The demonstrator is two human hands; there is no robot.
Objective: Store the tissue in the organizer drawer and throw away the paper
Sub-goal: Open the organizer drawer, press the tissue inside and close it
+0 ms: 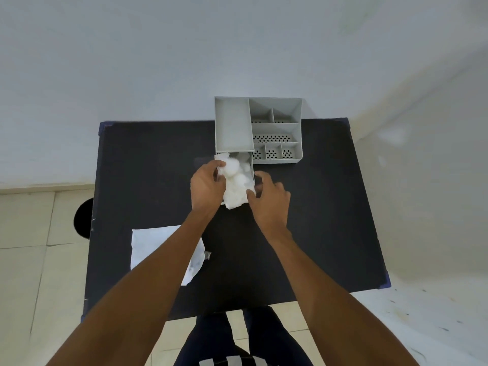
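1. The tissue (pixel 237 180) is a crumpled white wad that fills the pulled-out drawer (pixel 251 167) of the grey organizer (pixel 274 128); its near end bulges past the drawer's front edge toward the person.
2. The left hand (pixel 207 187) sits at the drawer's left side, thumb and fingers curled onto the tissue's upper left part and pinching it.
3. The right hand (pixel 269 199) is at the drawer's right front corner, fingers bent and slightly spread; the thumb touches the tissue's near right edge, while the other fingertips seem to rest against the drawer's right wall, though the blur makes this uncertain.
4. The organizer stands at the far edge of the black table (pixel 317 220), with 1 long closed-bottom bin above the drawer and 6 smaller perforated compartments to its right.
5. The paper (pixel 158 247) lies flat on the table's near left part, well apart from the organizer and partly hidden under the left forearm.
6. A round black opening (pixel 83 219) shows on the floor just beside the table's left edge; what it belongs to cannot be told.
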